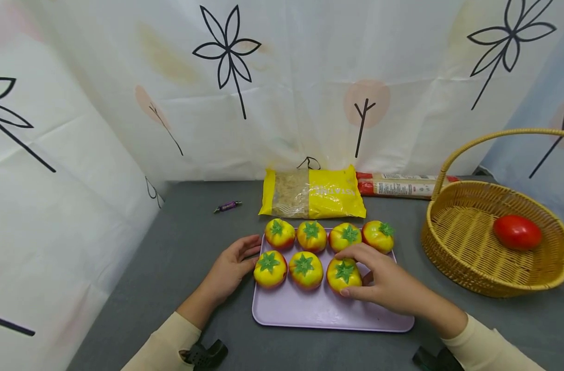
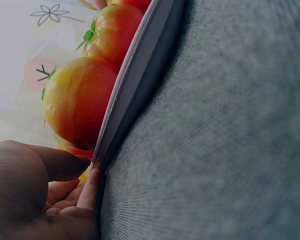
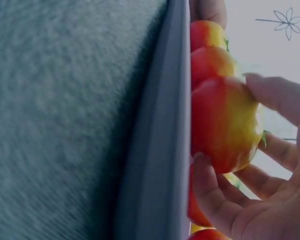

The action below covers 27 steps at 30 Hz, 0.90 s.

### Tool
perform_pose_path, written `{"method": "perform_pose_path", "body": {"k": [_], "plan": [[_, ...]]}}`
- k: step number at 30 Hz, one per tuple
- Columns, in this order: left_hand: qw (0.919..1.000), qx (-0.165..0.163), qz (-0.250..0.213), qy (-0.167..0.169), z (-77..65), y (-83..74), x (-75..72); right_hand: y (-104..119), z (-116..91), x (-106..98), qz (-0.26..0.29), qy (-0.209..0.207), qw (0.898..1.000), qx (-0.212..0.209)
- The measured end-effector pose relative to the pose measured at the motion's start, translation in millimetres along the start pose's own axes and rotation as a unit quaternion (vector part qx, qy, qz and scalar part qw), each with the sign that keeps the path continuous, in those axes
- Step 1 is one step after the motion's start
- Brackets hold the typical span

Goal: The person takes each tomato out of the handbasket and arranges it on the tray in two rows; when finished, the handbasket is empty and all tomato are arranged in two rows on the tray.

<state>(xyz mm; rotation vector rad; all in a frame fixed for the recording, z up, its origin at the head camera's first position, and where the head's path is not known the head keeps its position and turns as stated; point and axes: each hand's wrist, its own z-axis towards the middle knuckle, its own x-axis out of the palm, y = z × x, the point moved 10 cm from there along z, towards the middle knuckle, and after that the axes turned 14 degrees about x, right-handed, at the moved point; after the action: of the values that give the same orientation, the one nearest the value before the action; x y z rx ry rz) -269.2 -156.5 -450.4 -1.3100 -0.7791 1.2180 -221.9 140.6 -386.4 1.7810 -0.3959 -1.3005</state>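
Note:
Several yellow-and-red tomatoes with green star-shaped tops stand in two rows on a lilac tray. My right hand grips the front-row right tomato, thumb on its near side and fingers around its far and right sides. In the right wrist view this tomato sits low at the tray's rim line, between the spread fingers. At the tray's left edge, my left hand pinches the rim between thumb and fingers, right beside the front-left tomato. The left wrist view shows the thumb close under a tomato.
To the right stands a wicker basket with a tall handle and one red oval fruit inside. Behind the tray lie a yellow food bag and a red-ended packet. A small purple-wrapped candy lies at the back left.

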Motion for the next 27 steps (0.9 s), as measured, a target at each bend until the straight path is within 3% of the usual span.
{"method": "perform_pose_path", "body": {"k": [21,27], "plan": [[1.0,-0.001,0.0,0.004,0.5,0.1,0.0,6,-4,-10,-0.005,-0.04,0.999,0.004],[1.0,0.002,0.001,0.002,0.2,-0.3,0.1,4,-3,-12,-0.003,-0.036,0.999,0.017]]}}
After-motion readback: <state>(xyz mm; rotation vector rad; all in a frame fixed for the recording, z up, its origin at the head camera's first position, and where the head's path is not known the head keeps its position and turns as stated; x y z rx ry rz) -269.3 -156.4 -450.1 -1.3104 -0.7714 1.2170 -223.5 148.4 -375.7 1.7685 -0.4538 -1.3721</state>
